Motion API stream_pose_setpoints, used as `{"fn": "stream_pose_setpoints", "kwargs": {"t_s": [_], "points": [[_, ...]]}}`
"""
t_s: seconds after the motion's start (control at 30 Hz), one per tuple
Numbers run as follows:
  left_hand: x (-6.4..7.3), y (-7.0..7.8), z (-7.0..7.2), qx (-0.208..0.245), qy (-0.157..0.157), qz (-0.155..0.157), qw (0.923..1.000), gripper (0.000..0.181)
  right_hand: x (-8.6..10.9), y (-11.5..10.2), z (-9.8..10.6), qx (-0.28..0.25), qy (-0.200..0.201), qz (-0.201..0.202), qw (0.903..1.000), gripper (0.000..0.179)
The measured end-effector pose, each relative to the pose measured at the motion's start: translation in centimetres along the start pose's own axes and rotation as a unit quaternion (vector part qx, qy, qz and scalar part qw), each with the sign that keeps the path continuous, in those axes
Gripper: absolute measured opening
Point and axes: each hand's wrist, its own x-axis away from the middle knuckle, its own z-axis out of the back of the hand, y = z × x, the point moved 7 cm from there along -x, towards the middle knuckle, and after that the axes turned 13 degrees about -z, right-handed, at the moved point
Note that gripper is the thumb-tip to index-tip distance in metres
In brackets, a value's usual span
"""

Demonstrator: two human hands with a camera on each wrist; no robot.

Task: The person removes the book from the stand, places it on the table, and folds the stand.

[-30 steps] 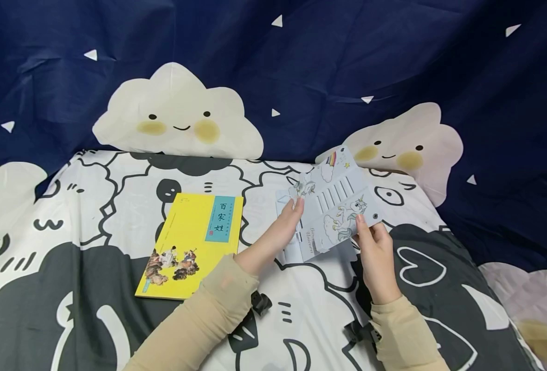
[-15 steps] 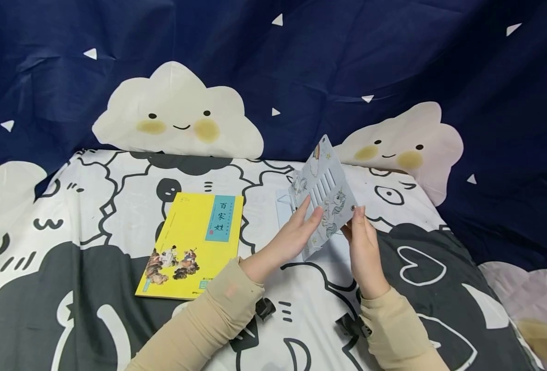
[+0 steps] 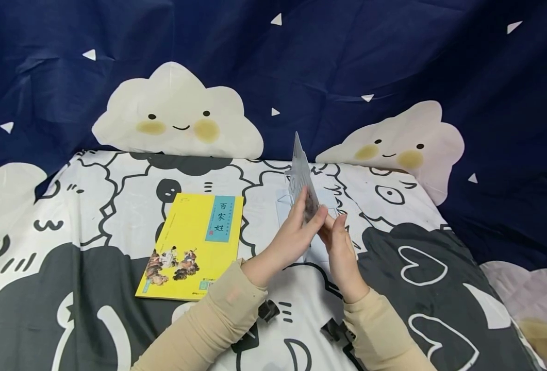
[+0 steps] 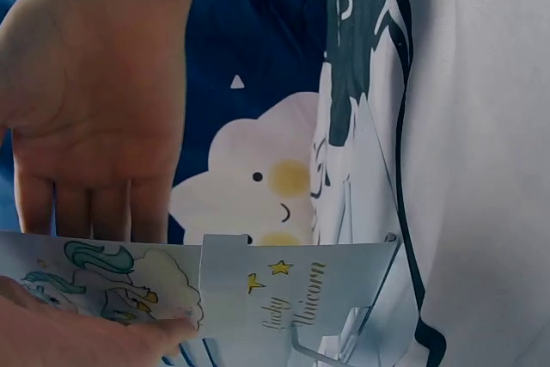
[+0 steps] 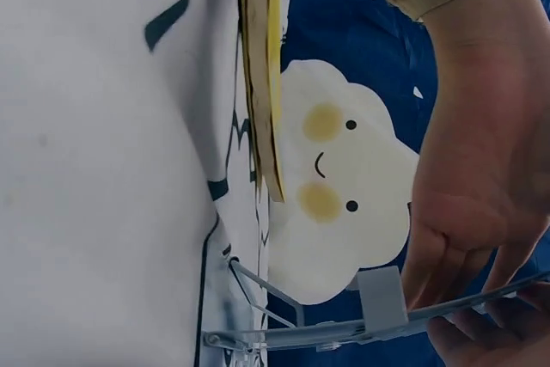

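Observation:
A folding book stand (image 3: 300,175) with unicorn and rainbow prints stands nearly edge-on to the head view, its panel upright. Its pale blue base (image 3: 284,208) lies flat on the bedding. My left hand (image 3: 292,242) lays nearly straight fingers on the printed face, thumb at the near edge. From the other side my right hand (image 3: 345,257) touches the panel's plain back, its thumb pointing up. In the left wrist view the straight fingers of the right hand (image 4: 99,109) pass behind the panel. A wire page holder (image 5: 266,294) shows by the stand in the right wrist view.
A yellow book (image 3: 192,247) with a teal title strip lies flat on the bedding, left of the stand. Black-and-white patterned bedding (image 3: 92,330) covers the surface. Behind it hangs a navy curtain (image 3: 301,62) with smiling clouds. Black wrist-worn cameras (image 3: 268,311) sit at both cuffs.
The stand's panel has swung up and leftward from a slanted pose to nearly edge-on. My right hand has moved left with it, leaving its corner pinch; my left hand has shifted slightly right.

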Motion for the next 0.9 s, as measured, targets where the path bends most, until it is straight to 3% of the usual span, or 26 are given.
{"fn": "stream_pose_setpoints", "kwargs": {"t_s": [0.23,0.47,0.7,0.9], "points": [[0.2,0.5,0.4,0.023,0.034,-0.018,0.9990,0.095,0.1,0.3,-0.4,0.029,0.001,-0.005,0.9996,0.084],[0.2,0.8,0.3,0.015,0.037,-0.022,0.9990,0.091,-0.4,0.8,0.3,0.044,0.018,-0.034,0.9983,0.081],[0.1,1.0,0.0,-0.018,0.016,-0.034,0.9991,0.080,-2.0,2.0,3.3,0.027,0.056,-0.075,0.9953,0.078],[0.0,1.0,0.1,-0.031,0.003,-0.034,0.9989,0.084,-3.1,3.5,6.3,0.037,0.087,-0.125,0.9876,0.078]]}}
